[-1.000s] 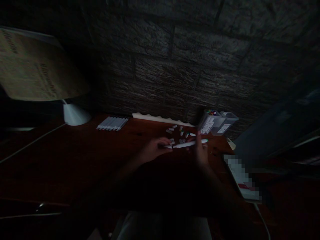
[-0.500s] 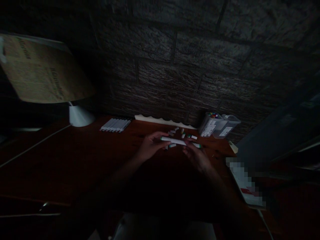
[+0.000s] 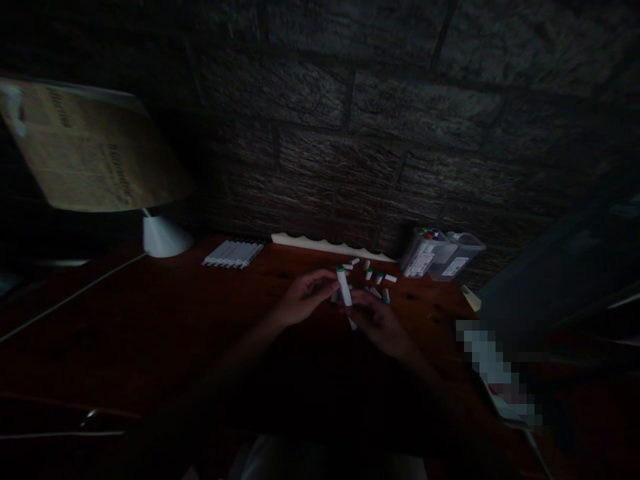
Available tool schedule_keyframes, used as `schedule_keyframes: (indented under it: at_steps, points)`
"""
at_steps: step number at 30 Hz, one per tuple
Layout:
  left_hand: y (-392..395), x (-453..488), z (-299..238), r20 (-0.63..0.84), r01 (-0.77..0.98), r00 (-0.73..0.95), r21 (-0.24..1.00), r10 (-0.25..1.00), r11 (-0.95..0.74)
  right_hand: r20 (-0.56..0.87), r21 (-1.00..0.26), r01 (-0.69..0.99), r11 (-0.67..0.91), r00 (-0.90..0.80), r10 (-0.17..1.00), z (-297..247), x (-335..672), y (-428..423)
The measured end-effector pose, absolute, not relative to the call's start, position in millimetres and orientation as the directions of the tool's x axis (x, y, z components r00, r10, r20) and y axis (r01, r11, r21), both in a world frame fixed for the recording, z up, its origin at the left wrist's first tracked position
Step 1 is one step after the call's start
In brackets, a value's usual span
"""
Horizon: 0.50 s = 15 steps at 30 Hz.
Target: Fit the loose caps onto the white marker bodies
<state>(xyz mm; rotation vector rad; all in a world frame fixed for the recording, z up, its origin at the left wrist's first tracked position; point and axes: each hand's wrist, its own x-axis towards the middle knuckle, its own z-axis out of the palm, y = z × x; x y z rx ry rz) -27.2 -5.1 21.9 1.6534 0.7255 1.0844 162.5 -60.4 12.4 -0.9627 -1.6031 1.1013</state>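
Observation:
A white marker [image 3: 345, 288] with a green end stands steeply between my two hands, green end up. My right hand [image 3: 383, 325] is closed round its lower part; the bottom tip shows below the fingers. At the marker's upper left side, the thumb and fingertips of my left hand [image 3: 303, 297] pinch against it. Several loose marker caps [image 3: 369, 274] lie on the desk just behind and to the right of the hands, some partly hidden by them.
A row of white markers [image 3: 234, 254] lies to the left, near a lamp [image 3: 165, 237]. Two clear plastic cases [image 3: 455, 257] stand at the back right, one holding colourful markers. A pale wavy strip [image 3: 325, 247] runs along the brick wall. A blurred-out flat object [image 3: 493, 367] lies at the right edge.
The marker has turned from lying nearly level across both hands to steeply upright, green end up. My right hand has shifted slightly left and down the marker.

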Motion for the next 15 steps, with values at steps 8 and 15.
schedule_keyframes:
  at_steps: [8,15]
  points:
    - [-16.3,-22.4,28.9,0.382,0.023,0.524,0.887,0.761,-0.461,0.186,-0.981,0.03,0.191,-0.119,0.975,9.4,164.5,-63.1]
    - [-9.1,-26.9,16.7,0.376,0.194,0.301,0.876,0.876,-0.442,0.146,-0.857,-0.506,0.097,-0.059,0.987,33.5,168.7,-62.0]
